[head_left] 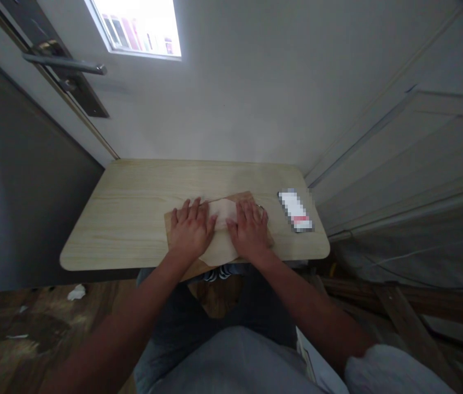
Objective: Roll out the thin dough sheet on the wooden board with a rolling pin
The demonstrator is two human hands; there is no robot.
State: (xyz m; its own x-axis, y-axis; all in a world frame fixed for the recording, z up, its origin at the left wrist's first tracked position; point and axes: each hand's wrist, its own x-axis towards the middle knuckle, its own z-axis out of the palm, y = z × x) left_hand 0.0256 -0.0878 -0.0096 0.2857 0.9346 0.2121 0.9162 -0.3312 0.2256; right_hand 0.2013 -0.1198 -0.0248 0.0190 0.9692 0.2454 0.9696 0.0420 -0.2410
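A sheet of brown paper (169,224) lies near the front edge of the table, one corner jutting past that edge. On top of it is a paler, cream-coloured piece (220,249), apparently paper, with a crease or fold across its upper part. My left hand (191,227) presses flat on the left side of the sheets, fingers spread. Flat on the right side rests my right hand (250,227), its thumb pointing toward the left one. Beside the right fingers shows a small, thin curved object (261,208), too small to name. Both palms cover parts of the paper.
The light wooden table (133,189) stands against a white door with a lever handle (65,64) and a bright window. A phone (296,210) lies on the right side. White scraps (76,293) are on the floor at left; wooden beams (362,290) are at right.
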